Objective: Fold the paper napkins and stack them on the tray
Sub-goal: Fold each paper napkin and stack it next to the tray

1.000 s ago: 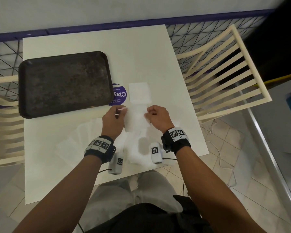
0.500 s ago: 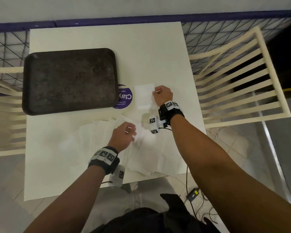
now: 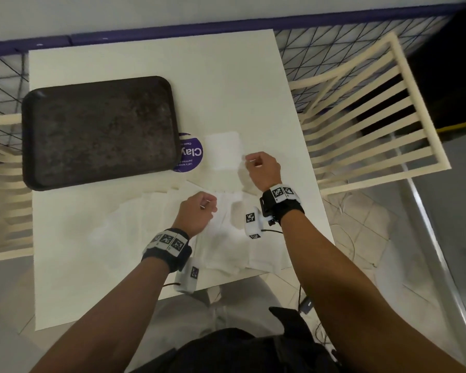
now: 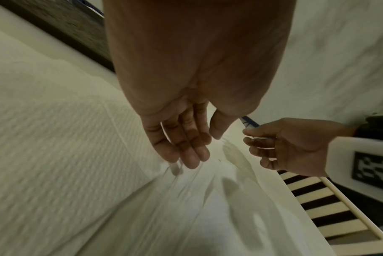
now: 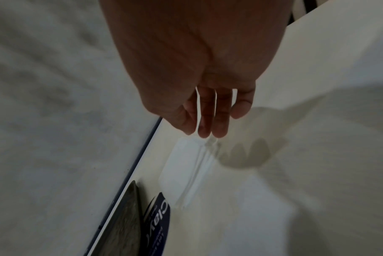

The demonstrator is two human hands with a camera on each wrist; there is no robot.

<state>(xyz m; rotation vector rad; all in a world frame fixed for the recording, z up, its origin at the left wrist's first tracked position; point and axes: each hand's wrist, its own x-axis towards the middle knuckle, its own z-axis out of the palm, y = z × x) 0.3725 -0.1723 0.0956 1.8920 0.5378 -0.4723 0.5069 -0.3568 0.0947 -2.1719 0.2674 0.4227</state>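
Note:
A dark tray (image 3: pixel 100 130) lies at the table's left with nothing on it. To its right a small folded napkin (image 3: pixel 222 150) rests on the table. My right hand (image 3: pixel 249 161) is at that napkin's near right corner, and thumb and forefinger pinch the corner (image 5: pixel 210 142). Several unfolded white napkins (image 3: pixel 226 251) are spread along the table's front edge. My left hand (image 3: pixel 207 207) hovers over them with relaxed fingers, thumb apart. Its fingertips (image 4: pixel 192 161) touch the top sheet (image 4: pixel 76 138), which wrinkles beneath them.
A round purple sticker (image 3: pixel 190 154) sits between tray and folded napkin. Cream slatted chairs stand at the right (image 3: pixel 361 125) and the left (image 3: pixel 0 184). A mesh fence (image 3: pixel 307 49) runs behind the white table (image 3: pixel 92 278). Cables hang by my right leg.
Both hands held a napkin a second ago. My right hand then carried it forward onto the spot beside the sticker and has drawn back slightly. My left hand dropped to the loose napkins.

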